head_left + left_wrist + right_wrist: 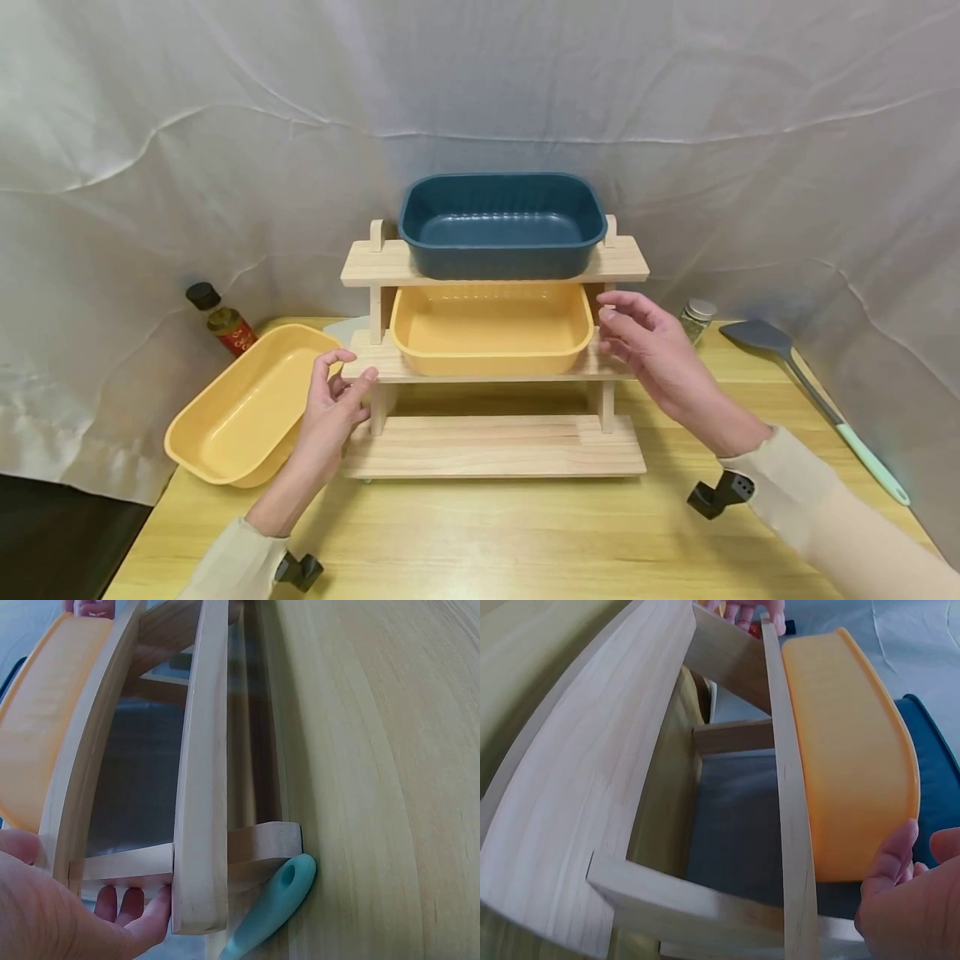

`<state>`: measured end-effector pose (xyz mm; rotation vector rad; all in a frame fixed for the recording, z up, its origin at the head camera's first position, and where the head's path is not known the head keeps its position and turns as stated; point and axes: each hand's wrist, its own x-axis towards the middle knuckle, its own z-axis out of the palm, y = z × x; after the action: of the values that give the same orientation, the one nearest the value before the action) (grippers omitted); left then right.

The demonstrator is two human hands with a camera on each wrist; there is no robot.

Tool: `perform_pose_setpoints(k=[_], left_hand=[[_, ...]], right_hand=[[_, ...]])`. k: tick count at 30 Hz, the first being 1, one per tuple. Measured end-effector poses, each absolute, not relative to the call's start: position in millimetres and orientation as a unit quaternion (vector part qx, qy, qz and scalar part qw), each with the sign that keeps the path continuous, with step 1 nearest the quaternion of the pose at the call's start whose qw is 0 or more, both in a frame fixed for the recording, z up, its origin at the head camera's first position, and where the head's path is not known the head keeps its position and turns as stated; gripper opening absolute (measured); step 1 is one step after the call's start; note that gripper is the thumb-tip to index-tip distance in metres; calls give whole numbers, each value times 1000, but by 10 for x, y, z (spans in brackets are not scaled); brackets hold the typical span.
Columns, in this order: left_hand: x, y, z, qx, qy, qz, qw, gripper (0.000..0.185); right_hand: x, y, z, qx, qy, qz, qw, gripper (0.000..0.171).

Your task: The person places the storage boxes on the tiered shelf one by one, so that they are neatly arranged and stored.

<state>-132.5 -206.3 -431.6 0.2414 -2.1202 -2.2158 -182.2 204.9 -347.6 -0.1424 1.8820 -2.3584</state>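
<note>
A three-tier wooden rack (495,446) stands on the table. A dark blue bin (502,262) sits on its top tier and a yellow bin (491,362) on the middle tier. My left hand (330,417) grips the left end of the middle tier; in the left wrist view its fingertips (131,904) lie against the side upright. Beside the yellow bin's right end is my right hand (652,350), fingers loosely bent. From the right wrist view, one fingertip (900,844) is at that bin's corner; whether it touches is hard to tell.
A second yellow bin (251,408) lies tilted at left, beside a red-labelled bottle (225,321). Behind my right hand stands a small jar (697,317). A grey spatula (810,387) lies far right. A teal handle (274,904) pokes from under the rack's left end.
</note>
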Motion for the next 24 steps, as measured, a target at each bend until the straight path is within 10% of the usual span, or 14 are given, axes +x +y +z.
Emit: perform_pose_setpoints(k=[24], left_hand=[[-1323, -2058, -4311, 83, -686, -722, 33, 37]], right_hand=[[-1680, 2516, -3871, -28, 696, -717, -29, 14]])
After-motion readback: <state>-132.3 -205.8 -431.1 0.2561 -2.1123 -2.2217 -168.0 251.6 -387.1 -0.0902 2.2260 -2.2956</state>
